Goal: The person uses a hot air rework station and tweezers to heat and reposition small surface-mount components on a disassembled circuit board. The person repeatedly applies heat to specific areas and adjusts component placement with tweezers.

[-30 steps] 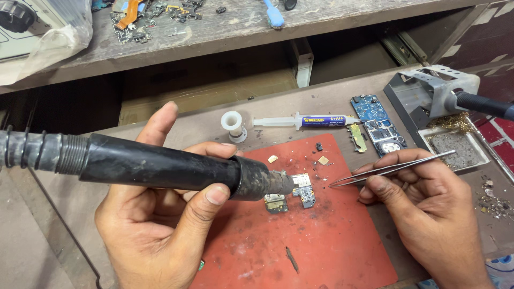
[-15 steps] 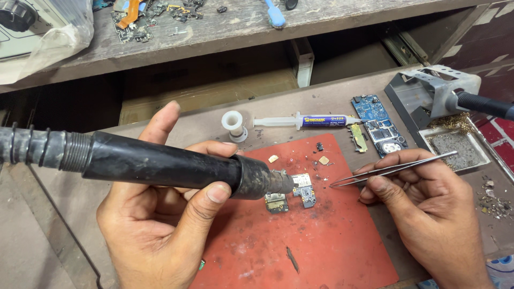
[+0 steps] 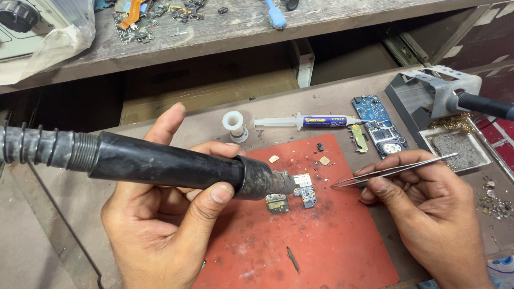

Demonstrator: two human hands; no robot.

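Gripping a thick black hot-air handle (image 3: 171,168) in the left hand (image 3: 160,225), thumb and fingers wrapped around the smooth barrel, ribbed hose trailing off toward nine o'clock. Aiming its metal nozzle (image 3: 281,183) at three o'clock, just over two small circuit boards (image 3: 292,197) lying on a scuffed red mat (image 3: 326,241), likely for directing heat downward onto them. Pinching slim steel tweezers (image 3: 393,171) in the right hand (image 3: 423,214), fingers pressed together on the shank, tips pointing toward nine o'clock and hovering near the boards but apart from them, seemingly waiting within easy reach. Lying beyond the mat at twelve o'clock: a white plastic spool (image 3: 234,124) and a clear syringe (image 3: 305,121) with a purple label. Resting at two o'clock: a blue phone board (image 3: 377,124), then a grey metal iron stand (image 3: 433,93) with brass wool in its tray.
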